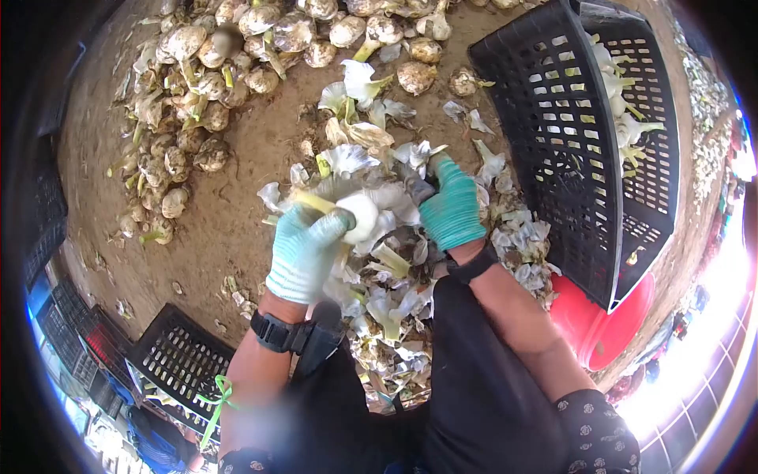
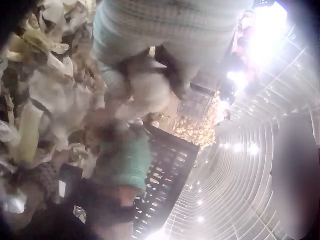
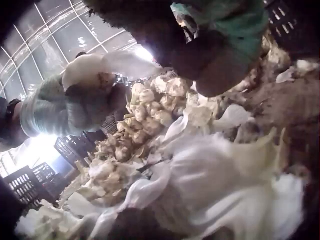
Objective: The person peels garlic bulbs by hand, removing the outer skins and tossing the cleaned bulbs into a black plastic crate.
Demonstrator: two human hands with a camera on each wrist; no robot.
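Observation:
My gloved left hand (image 1: 304, 249) grips a white, peeled garlic bulb (image 1: 359, 217), thumb against its side. A yellowish stem (image 1: 314, 202) sticks out on the left. Opposite it, my gloved right hand (image 1: 454, 207) has curled fingers, dark on the palm side, over the loose skins. In the right wrist view a blurred strip of white garlic skin (image 3: 131, 64) runs from the bulb to the fingers of my right hand (image 3: 215, 55). Below both hands lies a heap of garlic skins and stem pieces (image 1: 387, 308).
Unpeeled, soil-stained garlic bulbs (image 1: 189, 103) lie piled at the far left and back. On the right a tilted black crate (image 1: 545, 118) stands beside another holding white bulbs, with a red bucket (image 1: 604, 316) below. Another black crate (image 1: 181, 355) is at lower left.

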